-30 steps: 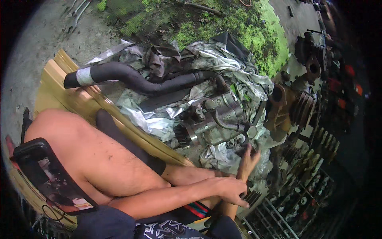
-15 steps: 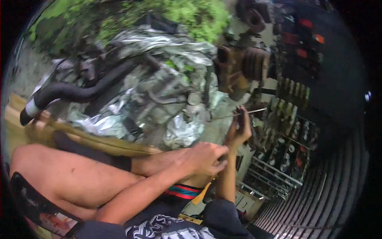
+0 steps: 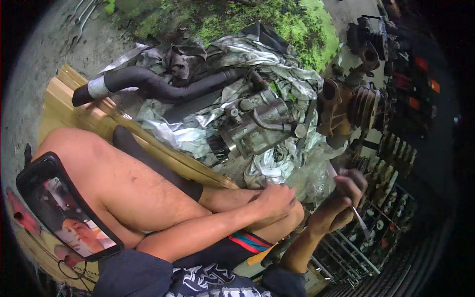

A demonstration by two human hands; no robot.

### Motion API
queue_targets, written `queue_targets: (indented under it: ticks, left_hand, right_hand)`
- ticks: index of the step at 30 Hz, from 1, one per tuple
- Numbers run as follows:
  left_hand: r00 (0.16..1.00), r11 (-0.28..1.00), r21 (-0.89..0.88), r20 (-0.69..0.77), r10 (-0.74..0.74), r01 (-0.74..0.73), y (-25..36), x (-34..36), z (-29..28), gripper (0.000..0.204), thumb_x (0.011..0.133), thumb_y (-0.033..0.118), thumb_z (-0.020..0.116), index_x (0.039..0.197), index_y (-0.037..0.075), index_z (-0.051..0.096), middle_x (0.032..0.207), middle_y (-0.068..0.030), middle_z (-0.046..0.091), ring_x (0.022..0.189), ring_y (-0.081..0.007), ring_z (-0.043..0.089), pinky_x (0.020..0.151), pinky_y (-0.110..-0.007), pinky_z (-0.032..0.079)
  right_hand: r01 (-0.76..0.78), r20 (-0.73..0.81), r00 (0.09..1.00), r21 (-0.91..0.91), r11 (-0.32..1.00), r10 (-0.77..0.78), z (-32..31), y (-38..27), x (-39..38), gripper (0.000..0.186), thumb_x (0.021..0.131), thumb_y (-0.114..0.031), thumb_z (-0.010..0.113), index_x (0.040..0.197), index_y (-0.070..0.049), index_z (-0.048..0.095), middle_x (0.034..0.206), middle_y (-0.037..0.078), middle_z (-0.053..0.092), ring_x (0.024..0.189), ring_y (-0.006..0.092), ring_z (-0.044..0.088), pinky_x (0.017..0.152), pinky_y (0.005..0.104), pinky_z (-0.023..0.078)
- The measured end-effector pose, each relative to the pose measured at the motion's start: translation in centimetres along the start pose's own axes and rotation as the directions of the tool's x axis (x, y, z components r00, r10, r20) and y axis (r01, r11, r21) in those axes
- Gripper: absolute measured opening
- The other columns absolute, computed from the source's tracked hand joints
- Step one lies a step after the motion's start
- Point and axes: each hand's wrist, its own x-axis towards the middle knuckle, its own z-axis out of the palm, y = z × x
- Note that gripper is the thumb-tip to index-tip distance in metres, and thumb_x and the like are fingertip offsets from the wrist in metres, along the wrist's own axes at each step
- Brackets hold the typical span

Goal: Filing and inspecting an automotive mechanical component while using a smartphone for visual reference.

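Observation:
My right hand (image 3: 341,200) is raised at the right, its fingers closed around a thin pale rod (image 3: 358,220). One end of the rod sticks out above the fingers, the other below them. My left hand (image 3: 277,200) rests by my bent knee with the fingers curled in. Whether anything is inside it is hidden. Beyond my legs lies a grey metal machine housing (image 3: 260,126) with a small pipe along it, on crumpled, stained silvery sheeting (image 3: 292,166). Behind it stretches a bent black hose (image 3: 148,84) with a white band (image 3: 98,86) near its left end.
A phone (image 3: 69,208) with a lit screen leans by my left thigh. Folded cardboard (image 3: 67,104) lies along my legs. Rusty finned metal parts (image 3: 363,106) stand at the right, above a metal rack (image 3: 351,252). Green moss (image 3: 311,34) covers ground at the back.
The view has swung, so everything sits further right. My right hand has lowered and turned, so the rod now slants downward. My left hand stays by my knee.

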Motion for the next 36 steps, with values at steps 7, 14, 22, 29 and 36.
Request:
queue_targets:
  ticks: [7,14,22,29,36]
  left_hand:
    - [1.000,0.998,0.066,-0.016,0.006,-0.005,0.0,-0.5,-0.2,0.027,0.091,0.026,0.060,0.096,-0.001,0.065,0.075,-0.0213,0.069,0.073,-0.0417,0.071,0.066,-0.053,0.056]
    - [0.978,0.982,0.171,-0.172,0.115,-0.085,0.7,-0.3,2.6,0.026,0.086,0.027,0.065,0.092,0.003,0.071,0.087,-0.0172,0.073,0.080,-0.0338,0.073,0.066,-0.047,0.058]
    - [0.994,0.992,0.129,0.106,-0.005,-0.009,1.7,0.3,-0.5,0.022,0.089,0.022,0.059,0.090,0.003,0.070,0.078,-0.0199,0.072,0.074,-0.0370,0.073,0.063,-0.046,0.057]
    - [0.998,0.969,0.239,0.029,0.057,-0.063,-1.5,-0.2,1.2,0.030,0.091,0.030,0.061,0.091,0.001,0.066,0.080,-0.0207,0.071,0.074,-0.0386,0.073,0.066,-0.047,0.058]
    - [0.997,0.992,0.100,-0.021,0.076,-0.073,1.1,-2.0,-4.1,0.027,0.088,0.028,0.063,0.093,0.002,0.067,0.080,-0.0218,0.070,0.074,-0.0381,0.071,0.067,-0.049,0.056]
  right_hand:
    - [-0.368,0.220,0.912,0.071,0.927,0.345,2.4,1.0,-0.7,0.037,0.103,-0.013,0.056,0.137,-0.005,0.041,0.082,0.004,0.055,0.061,0.0102,0.050,0.051,0.0259,0.042]
    - [-0.512,0.270,0.622,0.851,0.120,0.735,-5.4,8.1,-3.7,0.050,0.100,-0.012,0.054,0.141,0.014,0.043,0.126,0.018,0.064,0.099,0.0215,0.062,0.090,0.0369,0.052]
    - [-0.646,0.551,0.739,0.742,0.177,0.387,-2.1,4.4,-4.6,0.041,0.105,-0.043,0.054,0.110,-0.002,0.057,0.093,0.006,0.063,0.068,0.0124,0.052,0.072,0.0289,0.041]
    - [-0.187,0.048,0.982,0.398,0.898,0.184,3.5,-2.4,-1.1,0.028,0.105,-0.025,0.056,0.101,0.003,0.055,0.075,0.007,0.053,0.053,0.0103,0.043,0.051,0.0250,0.040]
    - [-0.182,0.191,0.977,0.490,0.853,0.098,6.4,-2.0,1.5,0.046,0.107,-0.040,0.049,0.109,0.006,0.052,0.079,0.016,0.058,0.062,0.0233,0.058,0.056,0.0347,0.051]
